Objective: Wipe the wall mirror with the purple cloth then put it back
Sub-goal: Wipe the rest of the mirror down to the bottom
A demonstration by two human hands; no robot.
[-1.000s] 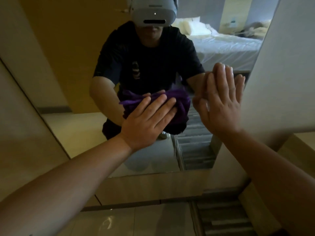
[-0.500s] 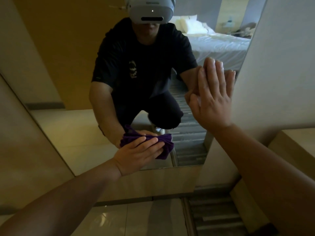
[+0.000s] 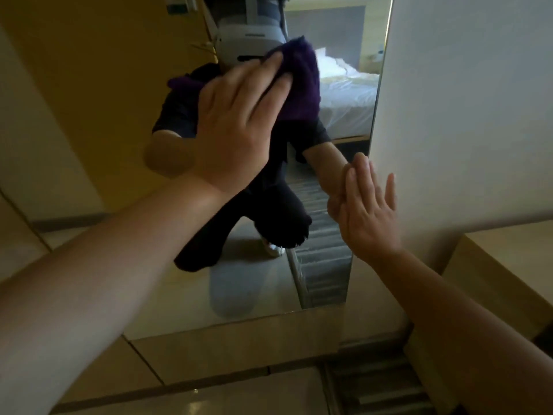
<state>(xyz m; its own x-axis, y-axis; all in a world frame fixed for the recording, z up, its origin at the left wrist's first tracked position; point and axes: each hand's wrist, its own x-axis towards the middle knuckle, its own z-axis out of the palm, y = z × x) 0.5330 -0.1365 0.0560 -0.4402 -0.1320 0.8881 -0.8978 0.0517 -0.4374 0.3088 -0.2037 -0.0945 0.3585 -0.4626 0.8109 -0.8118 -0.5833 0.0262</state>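
bare glass low on the wall mirror (image 3: 257, 298) free to reach, right hand (image 3: 366, 211) flat against its right edge, white wall (image 3: 466, 115) boxing in that side

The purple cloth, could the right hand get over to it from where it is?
Probably yes. The right hand lies flat at the mirror's right edge, holding nothing, and only bare glass shows between it and the purple cloth, which the left hand presses higher up.

Left hand (image 3: 236, 127) presses the purple cloth (image 3: 299, 82) flat against the wall mirror (image 3: 119, 115); right hand (image 3: 366, 211) rests on its edge.
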